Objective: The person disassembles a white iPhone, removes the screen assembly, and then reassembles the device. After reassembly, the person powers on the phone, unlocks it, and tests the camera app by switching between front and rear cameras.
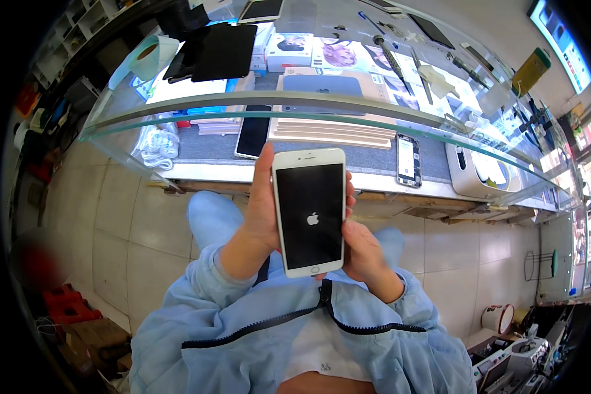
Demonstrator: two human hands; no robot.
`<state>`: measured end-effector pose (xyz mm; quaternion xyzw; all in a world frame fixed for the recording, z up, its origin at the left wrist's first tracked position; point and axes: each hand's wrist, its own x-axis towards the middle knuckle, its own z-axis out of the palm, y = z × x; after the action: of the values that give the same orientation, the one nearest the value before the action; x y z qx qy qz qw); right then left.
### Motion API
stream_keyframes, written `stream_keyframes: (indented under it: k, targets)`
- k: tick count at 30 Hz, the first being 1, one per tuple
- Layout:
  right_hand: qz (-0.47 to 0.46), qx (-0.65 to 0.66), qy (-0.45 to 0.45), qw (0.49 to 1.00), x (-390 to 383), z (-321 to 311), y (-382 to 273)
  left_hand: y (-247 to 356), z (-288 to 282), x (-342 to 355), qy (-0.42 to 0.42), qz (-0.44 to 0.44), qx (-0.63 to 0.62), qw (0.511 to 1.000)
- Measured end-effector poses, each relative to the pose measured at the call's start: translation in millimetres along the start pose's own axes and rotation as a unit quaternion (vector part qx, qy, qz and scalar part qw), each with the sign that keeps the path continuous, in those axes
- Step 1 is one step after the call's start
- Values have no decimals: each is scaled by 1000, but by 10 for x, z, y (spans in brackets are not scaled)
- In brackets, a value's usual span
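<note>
Crinkled blue jacket (223, 361), smooth round-cornered phone (312, 243) between gripping left fingers (263, 176) and right fingers (357, 236).

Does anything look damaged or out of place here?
Yes, the small phone on the grey shelf, right of the stacked flat boxes, seems opened up, with what look like inner parts showing. The white phone between the left hand and right hand shows no obvious damage.

The wide view looked steeply down from head height — hands (261, 213) close, near mid-frame — and ahead to the worktop (243, 98) beyond.
</note>
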<state>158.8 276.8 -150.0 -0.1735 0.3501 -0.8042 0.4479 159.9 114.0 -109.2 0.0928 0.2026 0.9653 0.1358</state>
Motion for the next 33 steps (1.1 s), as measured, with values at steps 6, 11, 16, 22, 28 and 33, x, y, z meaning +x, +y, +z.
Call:
stream_keyframes:
  k: [6,11,16,22,28,33]
  targets:
    - [-4,-19,-15,1000,46,112,-154,89,17,79,-48,4,1,999]
    - [-5,-26,-17,1000,78,163,-136,123,25,74,-44,17,12,999]
    - [-47,-46,-9,998,95,171,-198,135,183,72,-8,35,40,999]
    - [-192,-153,80,966,222,292,-428,154,141,-38,36,0,93,995]
    - [-298,-507,166,791,371,383,-622,105,219,-246,32,29,-16,999]
    - [-249,-705,175,641,595,632,-1384,298,298,-342,-39,56,39,997]
